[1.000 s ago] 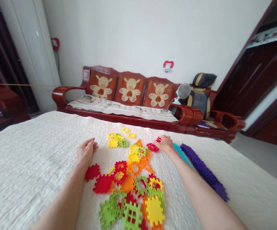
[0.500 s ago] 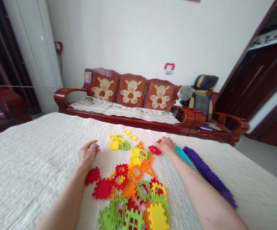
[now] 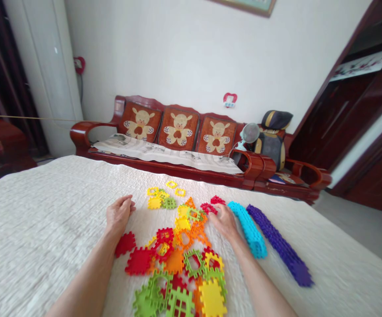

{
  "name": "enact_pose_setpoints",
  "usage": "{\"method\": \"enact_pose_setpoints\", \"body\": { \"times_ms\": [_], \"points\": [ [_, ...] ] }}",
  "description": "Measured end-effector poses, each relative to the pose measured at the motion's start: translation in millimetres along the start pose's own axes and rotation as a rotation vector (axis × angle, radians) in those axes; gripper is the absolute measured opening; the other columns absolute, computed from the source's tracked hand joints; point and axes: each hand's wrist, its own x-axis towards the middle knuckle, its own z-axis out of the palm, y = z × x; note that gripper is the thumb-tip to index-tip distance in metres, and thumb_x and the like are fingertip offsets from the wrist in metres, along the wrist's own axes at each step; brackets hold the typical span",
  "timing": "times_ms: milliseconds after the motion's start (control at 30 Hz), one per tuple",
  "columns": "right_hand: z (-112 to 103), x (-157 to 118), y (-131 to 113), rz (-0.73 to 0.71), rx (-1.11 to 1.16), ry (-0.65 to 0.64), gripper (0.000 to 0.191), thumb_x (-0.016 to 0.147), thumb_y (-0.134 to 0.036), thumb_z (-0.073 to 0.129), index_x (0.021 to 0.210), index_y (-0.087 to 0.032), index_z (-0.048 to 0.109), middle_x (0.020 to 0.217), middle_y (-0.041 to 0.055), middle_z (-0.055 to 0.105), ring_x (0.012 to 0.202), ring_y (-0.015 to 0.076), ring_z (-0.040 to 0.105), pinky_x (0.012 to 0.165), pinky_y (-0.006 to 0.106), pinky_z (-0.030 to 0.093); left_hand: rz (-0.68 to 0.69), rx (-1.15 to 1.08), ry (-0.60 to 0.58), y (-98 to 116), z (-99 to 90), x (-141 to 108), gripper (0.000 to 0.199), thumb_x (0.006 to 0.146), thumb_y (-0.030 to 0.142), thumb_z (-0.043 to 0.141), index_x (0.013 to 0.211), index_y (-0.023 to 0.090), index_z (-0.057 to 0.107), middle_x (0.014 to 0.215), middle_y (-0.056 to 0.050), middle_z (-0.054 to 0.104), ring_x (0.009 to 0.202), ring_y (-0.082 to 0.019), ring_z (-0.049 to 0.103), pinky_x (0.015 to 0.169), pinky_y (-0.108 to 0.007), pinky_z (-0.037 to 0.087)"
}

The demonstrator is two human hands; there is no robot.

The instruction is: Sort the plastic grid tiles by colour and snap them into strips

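Observation:
My left hand [image 3: 120, 214] rests on the white cover, fingers curled in and nothing visible in them. Just below it lies a flat red toothed building tile [image 3: 125, 244]. Across the pile, my right hand [image 3: 224, 221] hovers low with thumb and fingers apart, right beside a red window-frame tile [image 3: 208, 208]; contact is unclear. Another red tile [image 3: 218, 200] lies just beyond its fingertips. Between my arms spread orange tiles [image 3: 184, 238], a plain yellow tile [image 3: 212, 298], green frame tiles [image 3: 180, 303] and a larger plain red tile [image 3: 140, 261], overlapping one another.
Right of my right arm lie a light-blue column [image 3: 249, 229] of joined tiles and a longer purple one [image 3: 278, 244]. A small yellow and green group [image 3: 160, 200] sits farther back. Beyond the covered surface [image 3: 62, 220] stands a wooden sofa [image 3: 178, 165] with cushions.
My right hand has moved back toward me and left, away from the farther red tile, which now lies on the cover. The light-blue column shows more fully. My left hand stays in place.

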Motion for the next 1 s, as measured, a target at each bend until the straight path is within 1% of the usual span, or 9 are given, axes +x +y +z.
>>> {"method": "enact_pose_setpoints", "body": {
  "times_ms": [100, 167, 200, 333, 433, 533, 633, 833, 1000],
  "points": [
    [8, 4, 4, 0.001, -0.016, 0.062, 0.033, 0.078, -0.033, 0.05, 0.107, -0.02, 0.059, 0.113, 0.0087, 0.064, 0.111, 0.0218, 0.055, 0.101, 0.033, 0.038, 0.011, 0.011, 0.001, 0, -0.1, -1, 0.032, 0.063, 0.029, 0.057, 0.09, 0.014, 0.069, 0.063, 0.0, 0.063, 0.049, -0.01, 0.057, 0.047, -0.021, 0.043],
    [8, 18, 8, -0.018, -0.047, 0.098, 0.034, 0.079, -0.028, 0.048, 0.11, -0.018, 0.059, 0.116, 0.01, 0.062, 0.113, 0.0212, 0.054, 0.102, 0.032, 0.037, 0.018, 0.016, 0.003, 0, 0.1, -1, 0.032, 0.063, 0.029, 0.057, 0.089, 0.015, 0.069, 0.063, 0.0, 0.063, 0.049, -0.01, 0.057, 0.047, -0.021, 0.042],
    [7, 28, 10, -0.034, -0.083, 0.08, 0.037, 0.079, -0.025, 0.048, 0.113, -0.017, 0.058, 0.12, 0.0105, 0.061, 0.116, 0.021, 0.052, 0.104, 0.032, 0.036, 0.02, 0.017, 0.001, 1, 0.2, -2, 0.031, 0.063, 0.029, 0.057, 0.089, 0.015, 0.069, 0.063, 0.0, 0.063, 0.049, -0.01, 0.057, 0.047, -0.021, 0.042],
    [2, 69, 19, -0.065, -0.263, -0.175, 0.056, 0.073, -0.012, 0.05, 0.129, -0.016, 0.05, 0.141, 0.011, 0.046, 0.13, 0.0209, 0.041, 0.108, 0.032, 0.031, 0.014, 0.017, 0.0, 1, 0.4, -2, 0.031, 0.062, 0.029, 0.057, 0.088, 0.015, 0.069, 0.063, 0.0, 0.063, 0.048, -0.01, 0.056, 0.046, -0.021, 0.042],
    [-2, 87, 27, -0.081, -0.295, -0.297, 0.065, 0.069, -0.008, 0.055, 0.132, -0.02, 0.048, 0.147, 0.009, 0.04, 0.133, 0.0233, 0.037, 0.106, 0.038, 0.031, 0.022, 0.031, 0.003, 1, 0.5, -2, 0.032, 0.062, 0.03, 0.058, 0.088, 0.015, 0.069, 0.063, 0.0, 0.063, 0.048, -0.01, 0.056, 0.046, -0.021, 0.042],
    [-3, 91, 31, -0.119, -0.315, -0.382, 0.063, 0.071, -0.013, 0.059, 0.132, -0.023, 0.048, 0.149, 0.008, 0.037, 0.135, 0.025, 0.035, 0.105, 0.042, 0.031, 0.023, 0.039, 0.005, 2, 0.8, -2, 0.033, 0.062, 0.03, 0.057, 0.089, 0.014, 0.068, 0.062, 0.0, 0.063, 0.048, -0.01, 0.056, 0.046, -0.021, 0.042],
    [-2, 90, 32, -0.153, -0.334, -0.422, 0.059, 0.073, -0.016, 0.06, 0.131, -0.024, 0.049, 0.149, 0.0082, 0.038, 0.134, 0.0248, 0.036, 0.104, 0.042, 0.03, 0.02, 0.05, 0.002, 3, 1.4, -4, 0.033, 0.062, 0.03, 0.057, 0.088, 0.014, 0.068, 0.062, 0.0, 0.062, 0.047, -0.01, 0.056, 0.045, -0.021, 0.042],
    [1, 91, 32, -0.178, -0.379, -0.419, 0.049, 0.074, -0.012, 0.056, 0.121, -0.024, 0.056, 0.142, 0.007, 0.045, 0.122, 0.0246, 0.047, 0.097, 0.04, 0.034, 0.033, 0.075, -0.001, 3, 1.7, -4, 0.034, 0.062, 0.031, 0.057, 0.089, 0.014, 0.068, 0.063, -0.001, 0.063, 0.047, -0.01, 0.057, 0.045, -0.02, 0.042],
    [5, 90, 33, -0.178, -0.404, -0.407, 0.042, 0.076, -0.013, 0.055, 0.117, -0.023, 0.058, 0.135, 0.0085, 0.049, 0.117, 0.0248, 0.051, 0.094, 0.04, 0.036, 0.037, 0.09, -0.005, 3, 2.1, -4, 0.038, 0.062, 0.033, 0.056, 0.092, 0.013, 0.068, 0.063, 0.0, 0.063, 0.048, -0.01, 0.056, 0.047, -0.021, 0.042]
  ]
}}
